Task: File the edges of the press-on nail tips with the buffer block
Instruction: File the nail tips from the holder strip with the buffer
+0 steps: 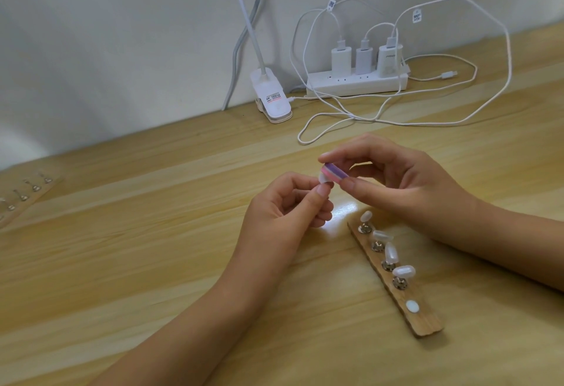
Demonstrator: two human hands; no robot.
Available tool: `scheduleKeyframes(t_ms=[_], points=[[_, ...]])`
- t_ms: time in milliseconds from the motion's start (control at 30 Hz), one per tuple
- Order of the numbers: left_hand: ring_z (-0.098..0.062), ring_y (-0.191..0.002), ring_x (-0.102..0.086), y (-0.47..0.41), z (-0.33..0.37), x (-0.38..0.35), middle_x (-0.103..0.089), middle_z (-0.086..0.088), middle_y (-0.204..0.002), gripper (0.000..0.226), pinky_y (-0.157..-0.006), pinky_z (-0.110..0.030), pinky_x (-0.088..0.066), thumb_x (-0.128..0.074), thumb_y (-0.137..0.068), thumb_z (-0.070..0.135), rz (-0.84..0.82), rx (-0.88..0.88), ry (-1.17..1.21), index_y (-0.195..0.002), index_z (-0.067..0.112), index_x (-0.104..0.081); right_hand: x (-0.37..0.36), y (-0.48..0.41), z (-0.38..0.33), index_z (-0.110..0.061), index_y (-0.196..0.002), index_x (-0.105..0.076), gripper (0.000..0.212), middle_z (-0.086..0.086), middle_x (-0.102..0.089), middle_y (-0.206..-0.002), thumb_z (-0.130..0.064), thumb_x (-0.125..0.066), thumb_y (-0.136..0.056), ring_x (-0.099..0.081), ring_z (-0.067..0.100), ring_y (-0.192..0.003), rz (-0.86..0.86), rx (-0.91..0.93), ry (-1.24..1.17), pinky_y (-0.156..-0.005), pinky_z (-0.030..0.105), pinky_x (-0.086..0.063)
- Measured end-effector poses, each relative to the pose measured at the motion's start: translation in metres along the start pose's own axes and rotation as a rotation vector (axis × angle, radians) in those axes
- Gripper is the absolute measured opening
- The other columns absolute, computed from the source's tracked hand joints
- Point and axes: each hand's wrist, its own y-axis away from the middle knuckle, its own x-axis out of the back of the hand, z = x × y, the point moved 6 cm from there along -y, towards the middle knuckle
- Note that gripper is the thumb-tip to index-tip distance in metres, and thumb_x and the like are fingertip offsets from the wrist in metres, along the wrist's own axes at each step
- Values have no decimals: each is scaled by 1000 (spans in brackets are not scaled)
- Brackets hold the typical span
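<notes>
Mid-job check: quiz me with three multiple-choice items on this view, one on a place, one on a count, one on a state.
1. Where does the wooden strip lie?
A) on the table, near the right forearm
B) on the power strip
C) under the clip lamp

2. How many nail tips stand on it?
A) two
B) four
C) six

3. What is the right hand doing?
A) lying flat
B) pinching the buffer block
C) holding a cable

Answers:
1 A: it lies just below that forearm.
2 B: four pegs carry tips, and the fifth spot shows only a white pad.
3 B: the block is at the nail tip pinched by the left hand.
</notes>
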Motion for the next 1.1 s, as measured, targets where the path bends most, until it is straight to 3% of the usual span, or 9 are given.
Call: scheduleKeyframes(t_ms=[100, 233, 600, 700, 1100], points=[[-7, -68, -66, 1, 0, -2, -70, 1, -71, 20, -65, -15, -50, -67, -82, 29, -18, -5, -23, -89, 10, -69, 1, 0, 0, -18, -114, -67, 27, 5, -64, -108, -11, -65, -88, -63, 24, -105, 2, -6, -5, -98, 32, -51], [-6, -67, -65, 0, 1, 0, -69, 2, -69, 18, -65, -16, -50, -66, -83, 28, 6, -4, -14, -86, 10, -68, 0, 1, -4, -14, -117, -66, 32, 3, -63, -112, 4, -63, -90, -62, 21, -109, -27, 55, 65, -97, 27, -49], [-6, -70, -65, 0, -1, -2, -68, 3, -71, 6, -67, -15, -50, -67, -89, 21, -34, 2, -58, -84, 20, -69, 1, 1, -1, -17, -118, -66, 30, 0, -62, -113, -13, -60, -88, -61, 16, -113, -11, 3, 74, -97, 22, -47], [-7, -69, -65, -1, -2, 2, -69, 3, -71, 8, -66, -16, -51, -67, -89, 21, -5, 16, -20, -86, 13, -67, -1, 1, -4, -15, -119, -66, 31, 3, -61, -113, -10, -61, -89, -61, 17, -111, -11, 32, 73, -96, 21, -47], [-6, -68, -64, -1, -1, -2, -68, 3, -70, 6, -66, -15, -50, -67, -88, 21, -55, 18, -51, -85, 16, -66, 0, 1, -3, -17, -118, -66, 31, 4, -62, -114, -12, -61, -88, -61, 20, -112, -10, 1, 71, -98, 25, -48]])
